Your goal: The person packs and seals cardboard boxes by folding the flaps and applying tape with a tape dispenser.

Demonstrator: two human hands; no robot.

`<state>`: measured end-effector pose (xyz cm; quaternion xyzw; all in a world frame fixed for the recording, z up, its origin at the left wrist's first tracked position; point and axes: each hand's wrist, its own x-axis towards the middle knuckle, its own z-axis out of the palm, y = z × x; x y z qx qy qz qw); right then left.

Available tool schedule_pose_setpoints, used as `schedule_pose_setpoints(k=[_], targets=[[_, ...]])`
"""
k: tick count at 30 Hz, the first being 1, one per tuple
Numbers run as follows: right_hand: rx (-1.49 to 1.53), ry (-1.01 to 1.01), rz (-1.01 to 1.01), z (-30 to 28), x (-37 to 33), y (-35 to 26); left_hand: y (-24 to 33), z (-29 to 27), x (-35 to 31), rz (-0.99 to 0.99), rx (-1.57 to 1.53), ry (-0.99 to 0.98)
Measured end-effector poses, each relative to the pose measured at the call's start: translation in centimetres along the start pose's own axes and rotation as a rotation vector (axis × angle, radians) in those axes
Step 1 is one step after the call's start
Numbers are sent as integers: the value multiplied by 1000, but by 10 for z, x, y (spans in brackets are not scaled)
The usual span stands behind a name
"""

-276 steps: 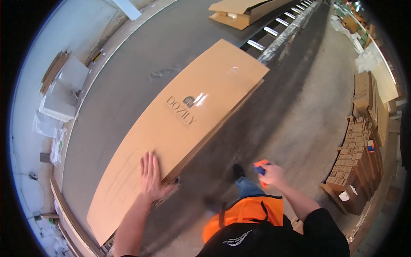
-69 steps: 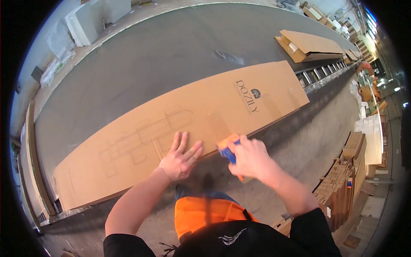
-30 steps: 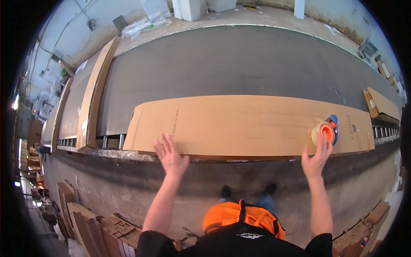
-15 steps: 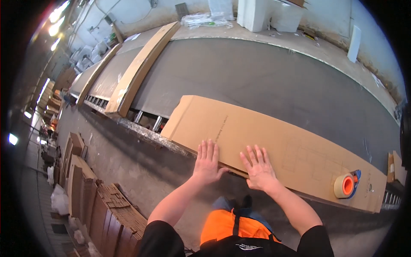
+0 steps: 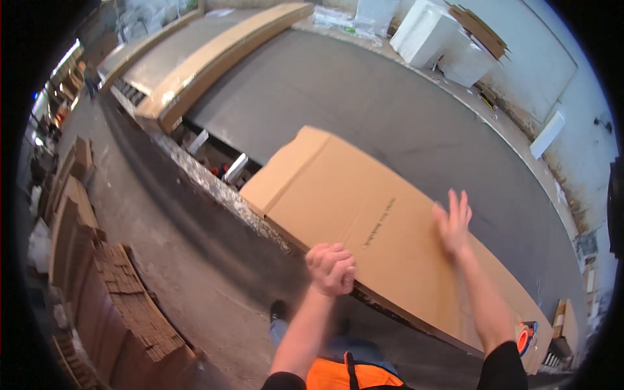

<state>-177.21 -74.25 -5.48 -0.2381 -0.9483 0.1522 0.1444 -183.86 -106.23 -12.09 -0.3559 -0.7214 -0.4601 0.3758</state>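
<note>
A long flat cardboard box (image 5: pixel 344 214) lies along the near edge of the conveyor belt, with a small line of print on top. At its near edge is my left hand (image 5: pixel 330 270), fingers curled into a fist; whether anything is inside them is hidden. My right hand (image 5: pixel 455 224) is over the far edge of the box, fingers stretched out and a little blurred. Near my right forearm, a tape dispenser (image 5: pixel 526 337) with a blue frame and orange hub rests at the right end of the box.
The dark conveyor belt (image 5: pixel 364 91) runs behind the box. Across it, further left, lies a long narrow carton (image 5: pixel 227 55). Metal rollers (image 5: pixel 235 168) show in a gap at the left. Stacked flat cardboard (image 5: pixel 133 299) stands on the floor at lower left. White foam blocks (image 5: pixel 422 32) sit beyond the belt.
My left hand has gone from flat on the box to curled at its near edge. My right hand has moved across to the far edge. The view has turned and shifted.
</note>
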Motion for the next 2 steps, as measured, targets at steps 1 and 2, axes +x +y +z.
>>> schedule_pose_setpoints(k=[1, 2], targets=[[6, -539, 178, -1, 47, -10, -4, 4, -4, -11, -33, 20], [15, -1089, 369, -8, 94, -42, -12, 3, -14, -25, -52, 26]])
